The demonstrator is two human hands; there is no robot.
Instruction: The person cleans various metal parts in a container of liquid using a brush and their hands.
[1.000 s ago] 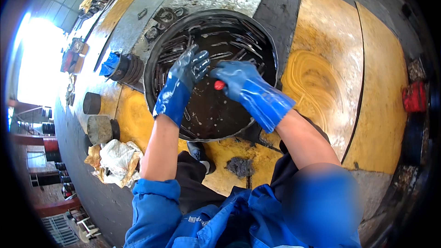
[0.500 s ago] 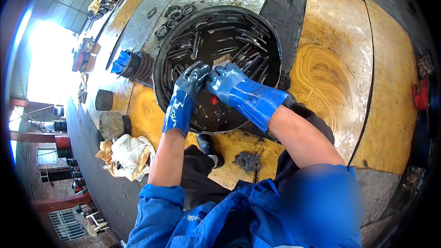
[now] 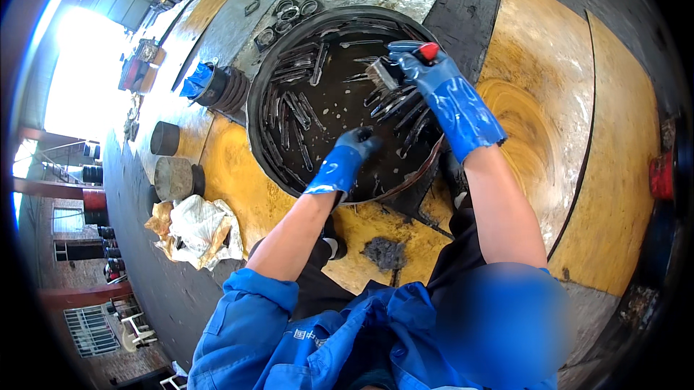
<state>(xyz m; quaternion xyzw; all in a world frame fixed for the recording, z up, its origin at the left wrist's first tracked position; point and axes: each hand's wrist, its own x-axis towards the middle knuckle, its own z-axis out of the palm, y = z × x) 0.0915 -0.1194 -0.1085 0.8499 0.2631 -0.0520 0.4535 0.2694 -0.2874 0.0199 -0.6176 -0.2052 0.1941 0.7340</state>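
Observation:
Both my hands wear long blue rubber gloves. A wide round tub (image 3: 253, 112) of dark liquid stands before me, with several dark, narrow metal-looking strips (image 3: 297, 111) lying around its inside. In my right hand (image 3: 426, 75), over the tub's right side, is a paintbrush (image 3: 381, 75) with pale bristles and a red handle end. My left hand (image 3: 350, 153) is low over the near middle of the tub. Its fingers are blurred and dark at the tips, so whether they hold anything is unclear.
Dark metal rings (image 3: 286, 11) lie beyond the tub. To its left stand a ribbed dark cylinder (image 3: 230, 93) with blue material on top, and short grey cylinders (image 3: 173, 178). A white plastic bag (image 3: 204, 227) and a dark clump (image 3: 384, 253) lie nearer me.
My hands have moved apart. The right has swung up and right with the brush, its red end now upward; the left has moved right and nearer me. More strips show at the tub's left.

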